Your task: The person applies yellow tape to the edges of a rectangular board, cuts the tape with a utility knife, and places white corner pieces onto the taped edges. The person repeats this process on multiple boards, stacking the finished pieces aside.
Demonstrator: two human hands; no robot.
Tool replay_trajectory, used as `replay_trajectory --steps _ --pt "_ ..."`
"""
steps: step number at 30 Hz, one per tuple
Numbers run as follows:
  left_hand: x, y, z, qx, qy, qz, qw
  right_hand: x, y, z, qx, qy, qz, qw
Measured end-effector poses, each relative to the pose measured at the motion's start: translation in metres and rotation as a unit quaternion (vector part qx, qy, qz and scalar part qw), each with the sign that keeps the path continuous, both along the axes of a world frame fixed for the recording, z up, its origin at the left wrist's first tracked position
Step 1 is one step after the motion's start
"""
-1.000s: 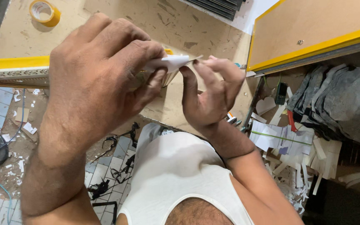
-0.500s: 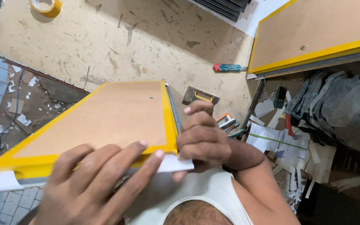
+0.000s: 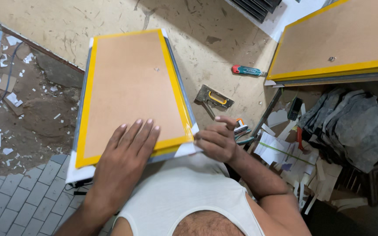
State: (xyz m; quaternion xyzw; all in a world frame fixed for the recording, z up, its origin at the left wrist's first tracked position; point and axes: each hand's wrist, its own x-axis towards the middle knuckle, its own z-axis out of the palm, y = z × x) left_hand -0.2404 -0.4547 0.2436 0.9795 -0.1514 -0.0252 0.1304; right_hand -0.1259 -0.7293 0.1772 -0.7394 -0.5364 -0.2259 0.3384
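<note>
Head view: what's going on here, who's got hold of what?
A person in a white sleeveless top presses the left hand flat on the brown back of a rectangular board edged with yellow tape. The right hand pinches the board's near right corner, where a white paper tab sticks out. On the scuffed pale work surface beyond lie a grey staple gun with a yellow handle and a screwdriver with a red and teal handle. A second yellow-taped board lies at the upper right.

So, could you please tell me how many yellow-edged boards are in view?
2. One yellow-edged board lies under the left hand, with the right hand at its near corner. The second board lies at the upper right, partly cut off. More may be out of frame.
</note>
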Motion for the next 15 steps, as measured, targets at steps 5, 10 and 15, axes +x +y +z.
replay_trajectory --steps 5,10,15 --pt "0.039 -0.017 -0.142 0.044 -0.028 0.020 0.998 0.018 0.008 -0.098 -0.117 0.083 -0.048 0.989" --pt "0.073 -0.037 -0.242 0.076 -0.037 -0.004 0.996 0.024 0.014 -0.181 -0.170 0.107 -0.116 0.973" --pt "0.096 -0.046 -0.266 0.074 0.165 -0.032 0.983 0.016 0.015 -0.206 -0.211 0.093 -0.172 0.958"
